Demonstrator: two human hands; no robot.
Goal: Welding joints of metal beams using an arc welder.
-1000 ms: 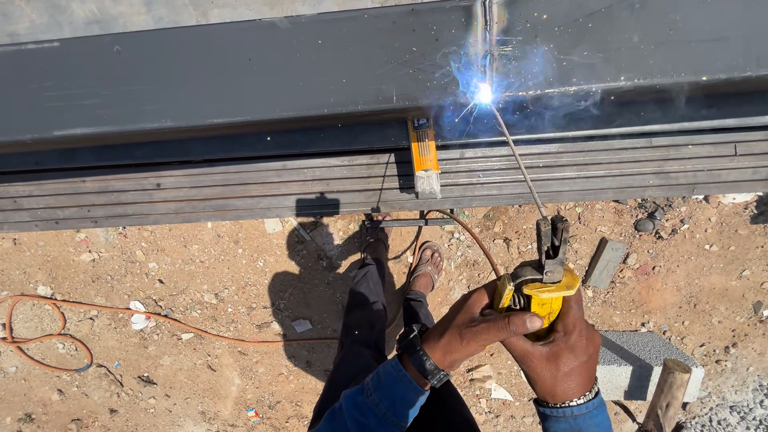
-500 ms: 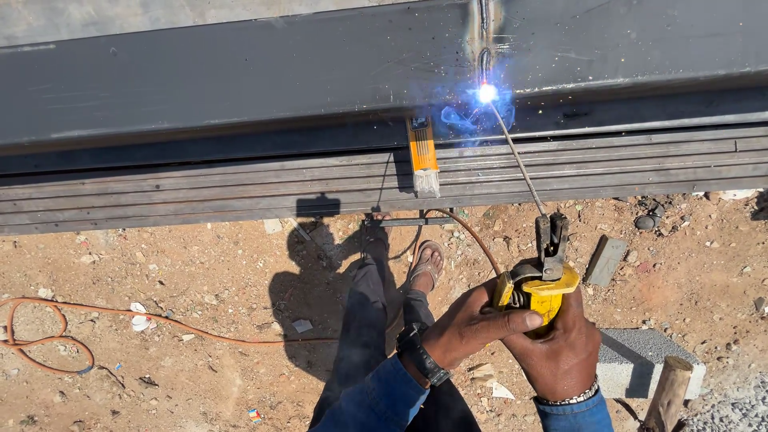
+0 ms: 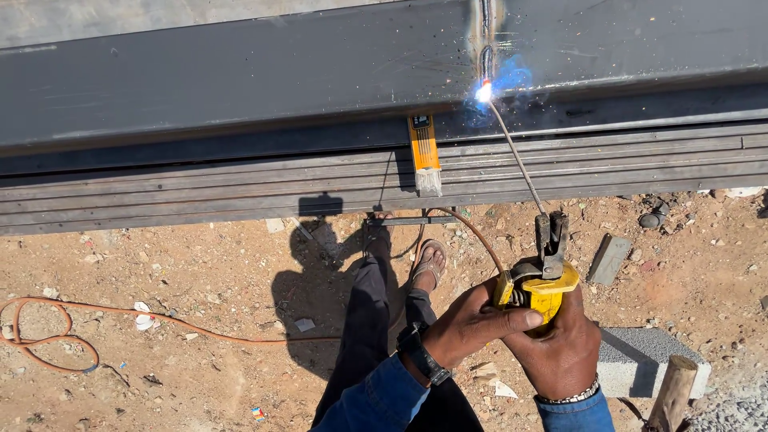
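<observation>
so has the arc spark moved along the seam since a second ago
Yes. The spark has moved down the vertical weld seam, now nearer the yellow level on the beam's flange than before. Both hands barely shifted.

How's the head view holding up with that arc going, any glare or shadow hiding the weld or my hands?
Head view: hard sunlight, sharp throughout. The arc blooms white with a blue haze, washing out the rod tip and nearby seam on the steel beam. A dark body shadow falls on the dirt, clear of both hands. Left hand, right hand and yellow electrode holder are evenly lit.
</observation>
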